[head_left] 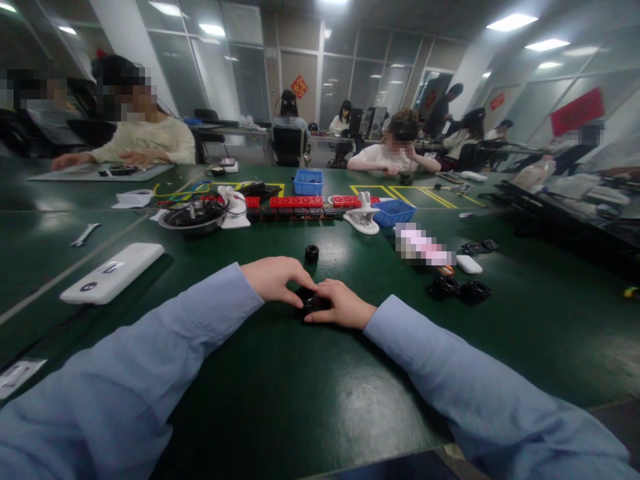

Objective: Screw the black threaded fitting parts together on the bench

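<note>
Both my hands meet on the green table [280,387] around a small black round part [309,300]. My left hand [275,279] curls its fingers over the part's left side. Gripping the same part from the right is my right hand [343,305], its fingers closed. Most of the part is hidden between my fingers. A second small black ring [311,253] stands alone just beyond my hands. Two more black round parts [460,289] lie to the right.
A white flat case [113,272] lies at left, a wrench [85,234] beyond it. A metal bowl [193,217], red strips [296,201], white clamps [364,217] and blue bins [393,212] line the table's middle. Other people sit working across the table.
</note>
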Demonstrator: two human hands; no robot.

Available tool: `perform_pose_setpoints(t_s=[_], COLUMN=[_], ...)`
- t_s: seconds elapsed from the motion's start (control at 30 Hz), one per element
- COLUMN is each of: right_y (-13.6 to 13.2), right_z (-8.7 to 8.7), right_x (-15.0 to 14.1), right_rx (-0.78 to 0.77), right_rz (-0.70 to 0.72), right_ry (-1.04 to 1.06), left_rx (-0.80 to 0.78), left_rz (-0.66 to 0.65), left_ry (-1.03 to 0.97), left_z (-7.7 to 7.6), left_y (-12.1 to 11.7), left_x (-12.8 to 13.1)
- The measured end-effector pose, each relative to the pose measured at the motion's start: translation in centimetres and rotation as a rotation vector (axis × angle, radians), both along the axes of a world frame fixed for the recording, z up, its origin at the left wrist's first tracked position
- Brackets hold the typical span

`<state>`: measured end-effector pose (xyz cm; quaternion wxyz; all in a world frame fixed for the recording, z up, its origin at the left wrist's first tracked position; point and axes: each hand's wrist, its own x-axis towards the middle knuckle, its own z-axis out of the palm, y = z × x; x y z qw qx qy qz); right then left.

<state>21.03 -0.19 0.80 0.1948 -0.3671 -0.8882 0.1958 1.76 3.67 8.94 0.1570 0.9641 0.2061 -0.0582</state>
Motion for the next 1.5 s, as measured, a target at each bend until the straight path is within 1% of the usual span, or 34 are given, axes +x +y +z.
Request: perform_pose_setpoints(t_s=[0.33, 0.57, 0.73, 0.9, 1.17, 1.27, 1.5], right_y=[0.1, 0.2, 0.3, 0.4, 0.5, 0.5, 0.6], right_z=[0.0, 0.2, 0.2, 0.1, -0.3, -0.3, -0.2], right_x=[0.0, -0.1, -0.1, -0.1, 0.0, 0.0, 0.1], right_rx=[0.003, -0.005, -0.002, 0.011, 0.031, 0.039, 0.042], right_rz=[-0.024, -0.031, -0.024, -0.025, -0.024, -0.021, -0.012], right_ry=[-0.017, -0.032, -0.02, -0.03, -0.007, -0.002, -0.015], left_rx=[0.084, 0.097, 0.135, 0.191, 0.283, 0.303, 0.34], left_rz=[0.04, 0.105, 0.14, 0.205, 0.317, 0.357, 0.405], left_ry=[0.022, 0.035, 0.059, 0.071, 0.141, 0.161, 0.201], left_z=[0.2, 0.3, 0.3, 0.2, 0.8, 0.7, 0.6], left_y=[-0.5, -0.7, -1.1, -1.8, -3.4, -3.5, -3.9], left_x=[0.5, 0.8, 0.9, 1.0, 1.8, 2.0, 2.4])
